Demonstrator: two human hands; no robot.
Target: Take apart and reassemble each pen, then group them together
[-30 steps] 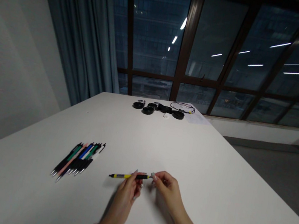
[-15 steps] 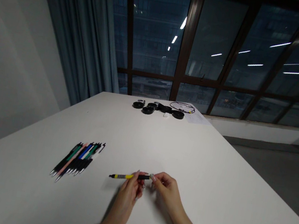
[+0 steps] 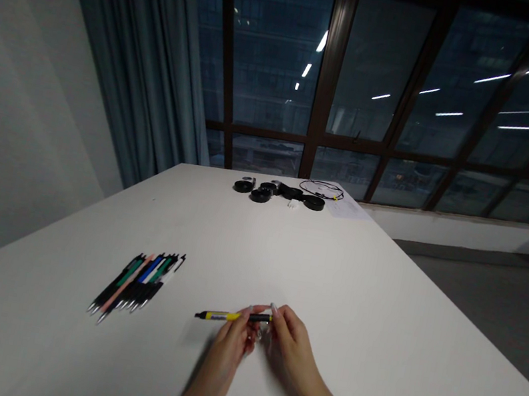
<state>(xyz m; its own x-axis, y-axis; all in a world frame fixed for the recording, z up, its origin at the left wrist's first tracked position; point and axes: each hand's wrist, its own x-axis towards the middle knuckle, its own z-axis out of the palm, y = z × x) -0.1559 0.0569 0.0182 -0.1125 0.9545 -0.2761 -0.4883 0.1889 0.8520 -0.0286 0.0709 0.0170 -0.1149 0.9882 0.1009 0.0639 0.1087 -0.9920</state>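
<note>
A yellow and black pen (image 3: 224,316) lies nearly level above the white table, its narrow black end pointing left. My left hand (image 3: 229,347) is closed around its middle, thumb and fingers on the barrel. My right hand (image 3: 294,341) is closed at the pen's right end, thumb and fingertips pinched there. The fingers hide what is at that tip. Something small and shiny shows between the two hands, too small to name.
On the left lies a row of several pens (image 3: 138,285), in black, green, pink, blue and white. Black tape-like rolls (image 3: 260,195), a looped black cable (image 3: 321,189) and paper (image 3: 351,210) sit at the far end of the table (image 3: 357,281).
The pen has shifted slightly to the right and down in my left hand's hold. My right fingers have shifted their pinch at its right end, with the thumb now more upright.
</note>
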